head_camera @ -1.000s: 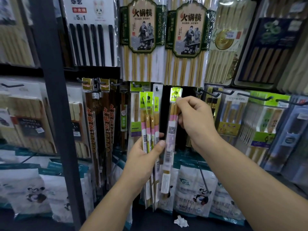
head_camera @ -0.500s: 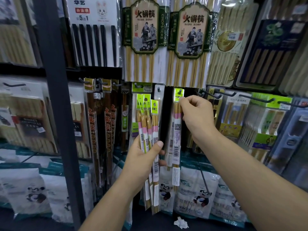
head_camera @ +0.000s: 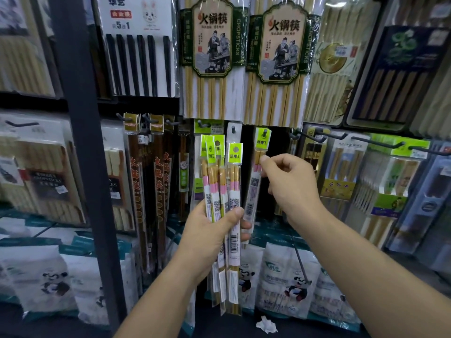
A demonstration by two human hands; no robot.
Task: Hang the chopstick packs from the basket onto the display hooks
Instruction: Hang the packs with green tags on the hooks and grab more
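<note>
Head view: the right hand (head_camera: 290,189) has its fingers curled, index tip against the right edge of the hung pack (head_camera: 253,191); whether it pinches the pack I cannot tell. That pack hangs near upright from the hook (head_camera: 264,134), up and left of the right hand. The left hand (head_camera: 214,230) grips a fan of packs (head_camera: 220,181), long axes upright, just left of the hung pack. The right hand is nearer the hook and the rightmost pack (head_camera: 234,172). No basket is in view.
</note>
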